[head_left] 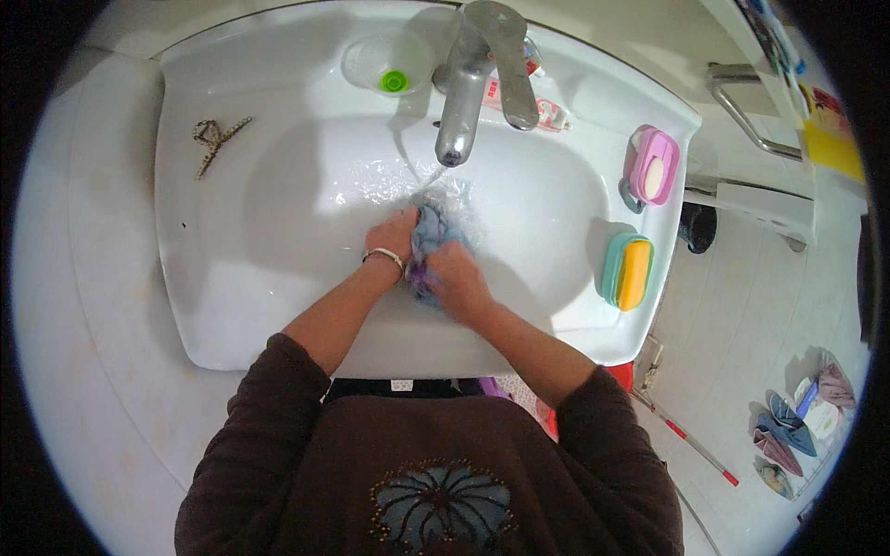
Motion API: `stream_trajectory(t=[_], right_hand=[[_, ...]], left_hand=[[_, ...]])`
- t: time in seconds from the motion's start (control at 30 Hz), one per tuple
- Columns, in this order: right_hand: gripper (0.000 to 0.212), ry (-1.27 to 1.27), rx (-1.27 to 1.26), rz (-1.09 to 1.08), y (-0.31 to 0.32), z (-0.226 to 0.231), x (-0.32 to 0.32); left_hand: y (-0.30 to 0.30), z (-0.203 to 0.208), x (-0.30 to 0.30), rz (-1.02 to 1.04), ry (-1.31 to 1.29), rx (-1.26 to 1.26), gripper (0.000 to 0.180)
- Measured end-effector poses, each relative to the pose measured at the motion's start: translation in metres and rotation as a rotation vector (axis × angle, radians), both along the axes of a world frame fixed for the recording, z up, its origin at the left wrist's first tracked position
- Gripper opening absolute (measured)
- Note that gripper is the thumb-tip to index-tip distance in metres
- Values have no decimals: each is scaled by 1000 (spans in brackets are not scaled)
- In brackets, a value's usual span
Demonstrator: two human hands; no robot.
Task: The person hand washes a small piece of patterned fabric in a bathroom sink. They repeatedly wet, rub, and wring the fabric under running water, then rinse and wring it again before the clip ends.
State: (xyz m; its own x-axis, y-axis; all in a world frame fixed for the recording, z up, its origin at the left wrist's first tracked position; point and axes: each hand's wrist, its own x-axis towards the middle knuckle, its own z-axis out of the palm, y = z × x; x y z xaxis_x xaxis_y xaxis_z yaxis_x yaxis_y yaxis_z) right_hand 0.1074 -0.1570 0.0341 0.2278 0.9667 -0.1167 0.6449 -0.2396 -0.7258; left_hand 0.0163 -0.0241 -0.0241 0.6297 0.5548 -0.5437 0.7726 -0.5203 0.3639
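Note:
In the basin of a white sink (278, 320), both my hands grip a wet, bunched blue-grey cloth (429, 232) with purple patches. My left hand (394, 233), with a white bracelet at the wrist, is closed on the cloth's left side. Closed over its lower right part is my right hand (454, 278), slightly blurred. Water runs from the metal faucet (456, 120) above and splashes around the cloth's upper end. The fingertips of both hands are partly hidden by the folds.
On the right rim sit a pink soap dish (669, 167) with pale soap and a teal dish (609, 278) with an orange bar. Behind the faucet lies a tube (553, 116), beside a clear bowl (357, 65). A hair claw (213, 139) rests at left.

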Motion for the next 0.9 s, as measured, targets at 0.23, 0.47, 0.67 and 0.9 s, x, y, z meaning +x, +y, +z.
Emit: stream_trajectory(t=[0.23, 0.47, 0.67, 0.9], right_hand=[[20, -259, -203, -335, 73, -48, 29], [29, -43, -361, -511, 97, -30, 91], [38, -278, -243, -438, 36, -33, 97], [38, -85, -56, 155, -1, 31, 26]], left_hand=[[9, 9, 21, -60, 110, 26, 16], [-4, 35, -22, -229, 8, 30, 33], [-6, 87, -26, -361, -58, 88, 58], [19, 22, -14, -108, 17, -132, 38]])
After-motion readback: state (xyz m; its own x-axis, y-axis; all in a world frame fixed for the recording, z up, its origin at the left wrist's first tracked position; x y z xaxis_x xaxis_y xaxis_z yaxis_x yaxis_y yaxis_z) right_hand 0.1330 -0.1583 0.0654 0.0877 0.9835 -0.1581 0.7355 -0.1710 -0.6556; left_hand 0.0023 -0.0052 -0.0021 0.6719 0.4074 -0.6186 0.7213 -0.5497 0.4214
